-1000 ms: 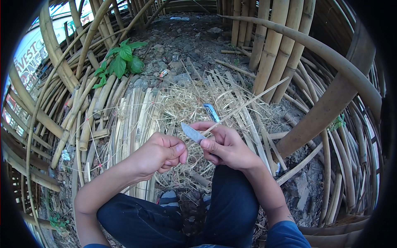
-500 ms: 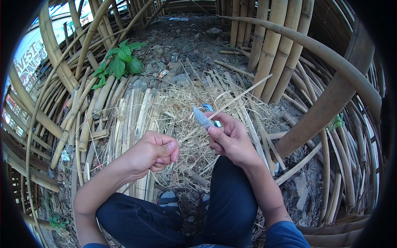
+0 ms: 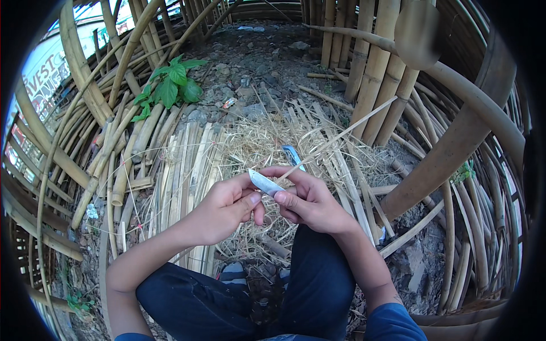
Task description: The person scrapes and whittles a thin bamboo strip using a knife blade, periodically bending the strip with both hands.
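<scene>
My right hand [image 3: 308,199] is closed round a knife, its thumb near the base of the short grey blade [image 3: 264,183]. The blade points left and slants toward my left hand [image 3: 228,211]. Under the blade runs a thin bamboo strip [image 3: 355,129], which reaches up to the far right past my right fingers. My left hand is closed at the strip's near end, thumb and fingers pinched together, the grip itself partly hidden. Both hands are close together above a heap of pale bamboo shavings [image 3: 250,149].
Split bamboo slats [image 3: 177,162] lie left of the shavings, beside a blue and white object [image 3: 293,156]. Thick bamboo poles [image 3: 449,150] stand and lean at right. More bamboo lines the left, with a green leafy plant [image 3: 169,85]. Rocky ground [image 3: 242,62] stretches behind.
My left hand has moved right and opened out a little to meet the right. My right hand has come slightly down and left, and the blade now tips further left.
</scene>
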Demonstrator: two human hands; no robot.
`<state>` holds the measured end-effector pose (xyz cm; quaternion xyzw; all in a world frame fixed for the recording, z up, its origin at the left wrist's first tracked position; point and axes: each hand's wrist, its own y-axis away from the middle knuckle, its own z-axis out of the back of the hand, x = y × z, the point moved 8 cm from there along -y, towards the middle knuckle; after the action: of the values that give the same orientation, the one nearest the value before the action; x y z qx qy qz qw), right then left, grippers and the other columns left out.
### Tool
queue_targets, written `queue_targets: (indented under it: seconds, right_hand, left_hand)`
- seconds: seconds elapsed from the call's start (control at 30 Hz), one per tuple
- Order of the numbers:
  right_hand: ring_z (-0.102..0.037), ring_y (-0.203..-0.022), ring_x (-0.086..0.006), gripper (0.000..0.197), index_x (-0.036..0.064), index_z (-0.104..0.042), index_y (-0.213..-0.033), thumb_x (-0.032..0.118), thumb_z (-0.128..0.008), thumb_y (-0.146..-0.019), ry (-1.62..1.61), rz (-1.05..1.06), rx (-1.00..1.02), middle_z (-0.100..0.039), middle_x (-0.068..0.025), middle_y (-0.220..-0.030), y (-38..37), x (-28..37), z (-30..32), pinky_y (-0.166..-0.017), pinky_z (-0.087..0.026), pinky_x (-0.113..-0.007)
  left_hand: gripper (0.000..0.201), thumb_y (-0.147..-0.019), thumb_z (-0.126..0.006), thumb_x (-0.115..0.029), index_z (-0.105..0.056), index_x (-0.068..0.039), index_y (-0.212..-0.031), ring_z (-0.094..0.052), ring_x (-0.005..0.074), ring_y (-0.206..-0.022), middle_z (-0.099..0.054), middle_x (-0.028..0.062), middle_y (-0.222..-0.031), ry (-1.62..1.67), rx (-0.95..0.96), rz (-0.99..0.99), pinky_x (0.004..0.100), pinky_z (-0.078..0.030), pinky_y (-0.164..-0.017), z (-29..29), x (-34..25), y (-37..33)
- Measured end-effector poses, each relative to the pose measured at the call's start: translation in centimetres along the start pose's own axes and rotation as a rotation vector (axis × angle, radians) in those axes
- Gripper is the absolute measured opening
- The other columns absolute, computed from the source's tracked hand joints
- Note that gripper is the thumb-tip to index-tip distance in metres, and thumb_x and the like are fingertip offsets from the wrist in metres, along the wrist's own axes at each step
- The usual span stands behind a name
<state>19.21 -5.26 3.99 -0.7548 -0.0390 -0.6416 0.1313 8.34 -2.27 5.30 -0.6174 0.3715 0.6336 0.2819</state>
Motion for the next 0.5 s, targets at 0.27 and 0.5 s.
queue_targets:
  seconds: [0.27,0.5]
  right_hand:
    - [-0.043,-0.052,-0.0034,0.042,-0.0009,-0.041,-0.131,0.014,-0.054,-0.094,0.057,-0.023,0.025,-0.051,0.0018,-0.065,0.0,0.2,-0.8,-0.047,-0.034,-0.019]
    - [-0.043,-0.051,-0.0029,0.036,-0.0034,-0.045,-0.125,0.012,-0.056,-0.093,-0.046,-0.026,-0.067,-0.052,0.0022,-0.064,0.1,0.1,-0.2,-0.046,-0.033,-0.019]
  left_hand:
    - [0.020,-0.095,-0.047,-0.010,-0.063,0.001,-0.089,-0.052,0.0084,-0.058,-0.056,0.0023,-0.064,-0.527,-0.120,-0.158,0.0268,-0.042,-0.053,0.9,-0.8,0.1]
    - [0.018,-0.091,-0.048,-0.004,-0.063,0.005,-0.095,-0.051,0.0118,-0.052,-0.054,0.0068,-0.060,-0.638,-0.184,-0.221,0.0285,-0.041,-0.050,0.3,-1.2,0.3]
